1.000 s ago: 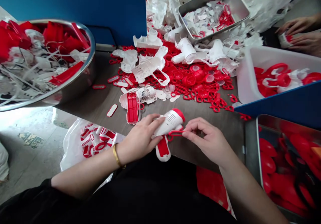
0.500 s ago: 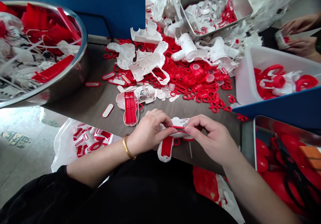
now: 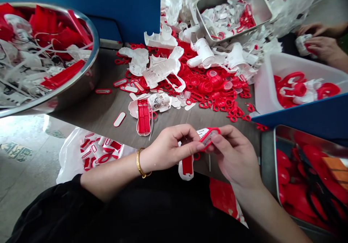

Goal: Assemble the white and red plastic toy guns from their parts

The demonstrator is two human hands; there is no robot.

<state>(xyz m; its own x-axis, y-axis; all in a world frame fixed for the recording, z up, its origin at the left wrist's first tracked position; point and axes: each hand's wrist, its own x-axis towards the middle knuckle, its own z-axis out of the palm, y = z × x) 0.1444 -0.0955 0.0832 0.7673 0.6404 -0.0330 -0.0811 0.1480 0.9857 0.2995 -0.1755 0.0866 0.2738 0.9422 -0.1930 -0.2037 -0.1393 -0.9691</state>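
My left hand [image 3: 178,143], with a gold bracelet on the wrist, pinches the lower left end of a red-rimmed oval plate [image 3: 208,139]. The plate is tilted and its grey, lettered face shows. At its other end, the thumb and fingers of my right hand [image 3: 236,154] are closed on it. Beneath both hands is a white gun-shaped plastic shell with a red panel in its grip [image 3: 187,167]; much of its body is hidden by my hands. Farther left lies a similar white shell with a red battery holder [image 3: 144,118], and a white-faced oval plate [image 3: 119,119] rests beside it.
A steel bowl [image 3: 95,50] of red and white parts stands at left. Red rings and white shells [image 3: 163,70] are heaped behind. A metal tray [image 3: 235,34], a translucent bin [image 3: 262,87] and a box with scissors [image 3: 317,196] are around. Another person's hands [image 3: 323,43] work at far right.
The oval plate has come up and turned so its lettered face shows. Both hands have shifted slightly right, and the shell beneath has moved a little right.
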